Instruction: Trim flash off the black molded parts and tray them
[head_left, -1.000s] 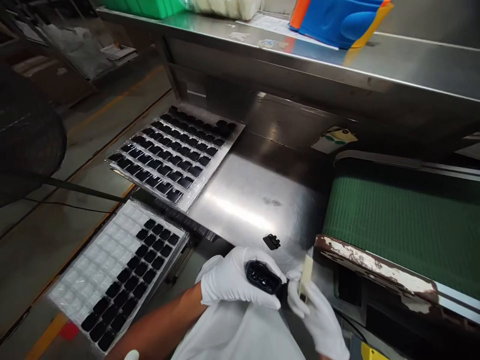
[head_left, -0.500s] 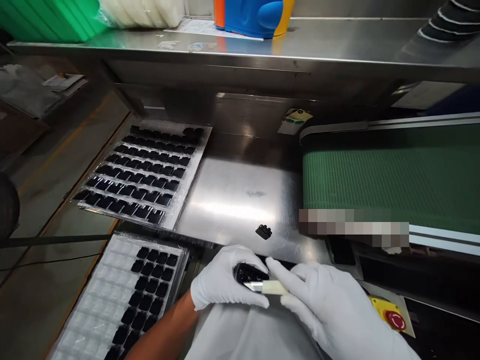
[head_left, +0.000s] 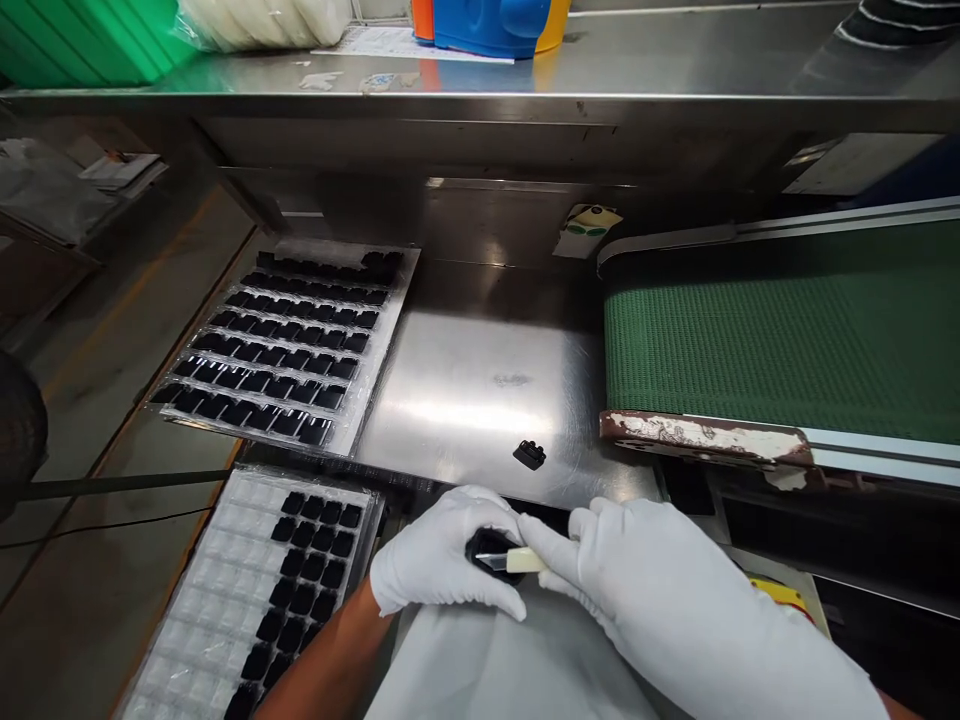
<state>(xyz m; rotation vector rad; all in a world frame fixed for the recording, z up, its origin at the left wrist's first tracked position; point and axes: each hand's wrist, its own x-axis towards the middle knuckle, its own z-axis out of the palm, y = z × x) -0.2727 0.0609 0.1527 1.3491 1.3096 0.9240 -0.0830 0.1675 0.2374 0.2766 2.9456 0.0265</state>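
My left hand (head_left: 450,555), in a white glove, is closed around a small black plastic part (head_left: 486,543) near the table's front edge. In my gloved right hand (head_left: 622,570) is a craft knife (head_left: 525,561) with a cream handle. Its blade points left and lies over the black part; whether it touches cannot be made out. Just beyond my hands, another small black part (head_left: 531,454) rests on the steel table (head_left: 450,400).
On the left stands a clear tray (head_left: 367,360) filled with black parts. Nearer me is a second, partly filled tray (head_left: 187,600). A green conveyor belt (head_left: 750,340) runs along the right. A steel shelf (head_left: 637,70) crosses the back, holding a blue container (head_left: 487,25).
The knife blade has moved left, farther over the black part, as my right hand shifted left. The part has turned in my left hand. The view has shifted slightly.
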